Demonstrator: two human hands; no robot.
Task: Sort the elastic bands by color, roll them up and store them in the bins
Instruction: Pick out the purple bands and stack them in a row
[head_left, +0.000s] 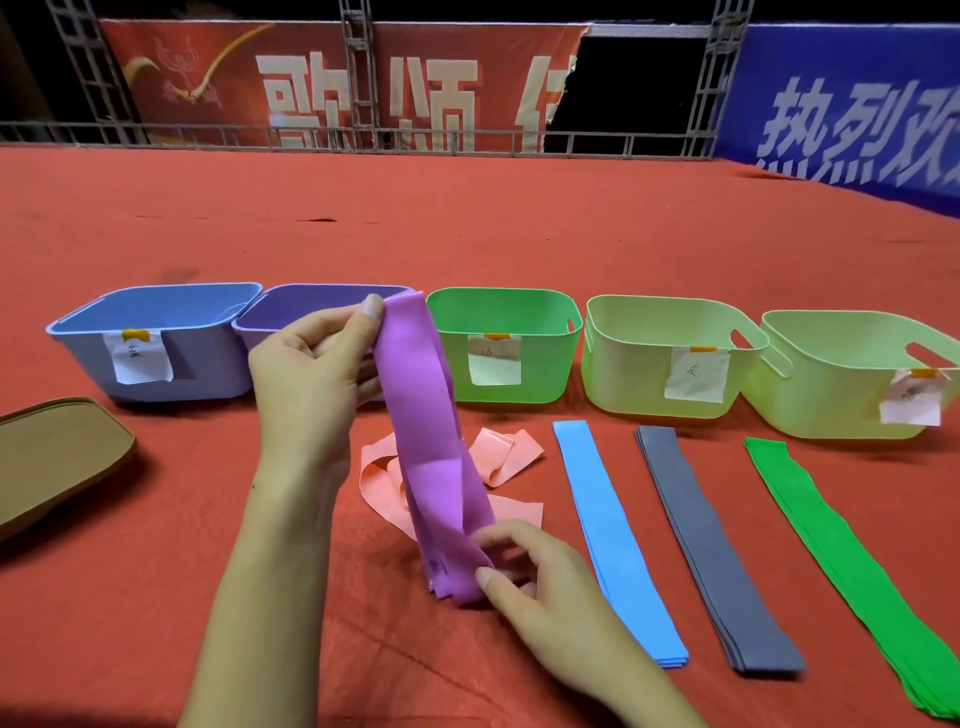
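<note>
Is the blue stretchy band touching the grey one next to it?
Apart. The head view shows a strip of red cloth running the whole way between the blue band and the grey band.

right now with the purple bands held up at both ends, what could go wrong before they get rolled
1. The purple bands are a loose stack pinched only at the ends by the left hand and right hand; layers may slip apart and roll unevenly.
2. The crumpled pink bands lie right beneath, so one could get caught up in the roll.
3. The purple bin touches the blue bin; a hasty drop could land in the wrong one.
</note>
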